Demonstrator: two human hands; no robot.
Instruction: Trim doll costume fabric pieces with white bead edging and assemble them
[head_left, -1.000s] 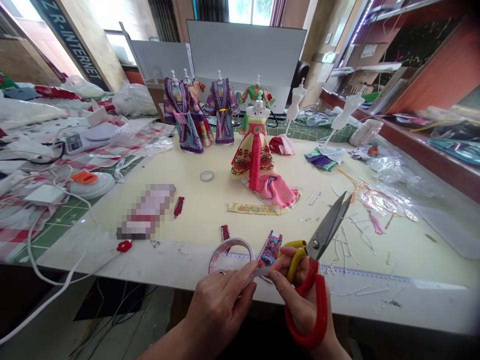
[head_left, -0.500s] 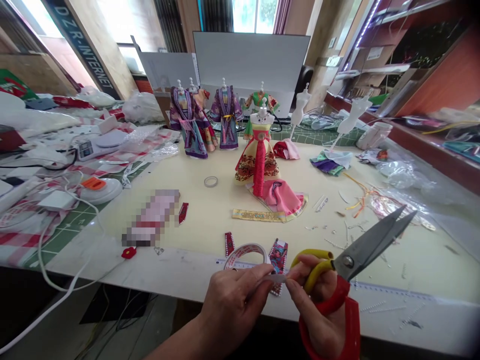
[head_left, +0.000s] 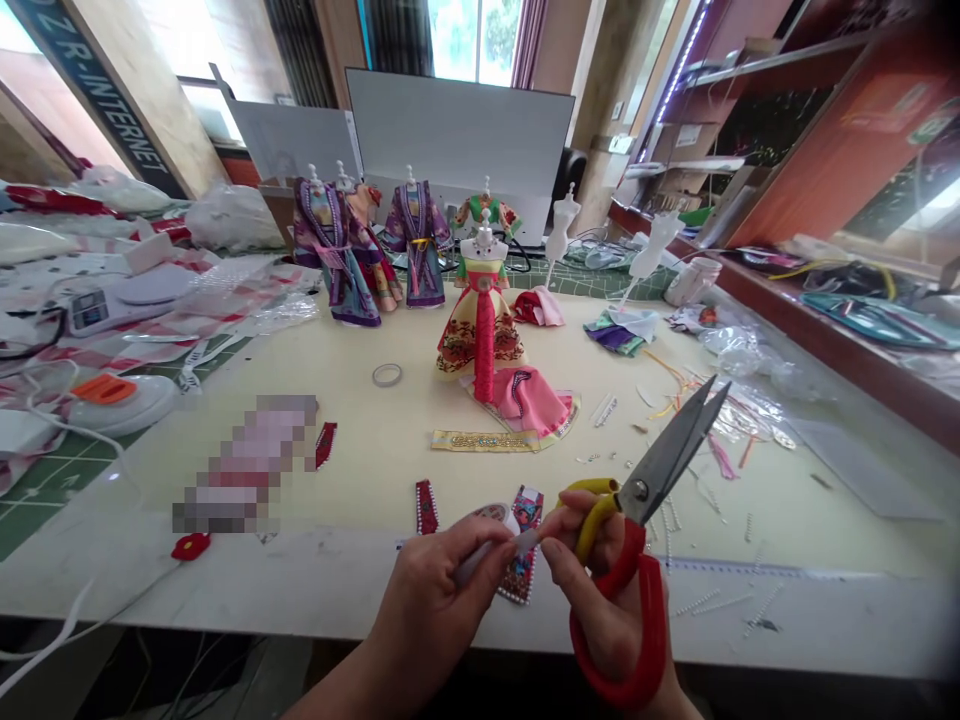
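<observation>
My left hand [head_left: 435, 585] is closed around a roll of tape [head_left: 491, 513], its thumb and fingers pinching a short whitish tape end [head_left: 526, 541]. Just to the right, my right hand [head_left: 611, 605] has its thumb and fingertips at that same tape end. Scissors [head_left: 667, 460] with red and yellow handles hang in my right hand, blades pointing up and away to the right. Under the hands lies an embroidered piece [head_left: 523, 580] edged with white beads. A red bead-edged strip [head_left: 426, 507] rests left of the roll.
A doll dress form in a yellow and red gown [head_left: 480, 335] stands mid-table, with a pink cloth piece [head_left: 529, 395] and gold trim [head_left: 484, 441] before it. Dressed forms [head_left: 337, 250] line the back. Loose bead strands [head_left: 697, 603] lie right. A second tape ring [head_left: 387, 374] is farther left.
The view has turned slightly right, so the table's things sit farther left. The tape roll has tilted and is more covered by my left hand. Both hands keep their holds.
</observation>
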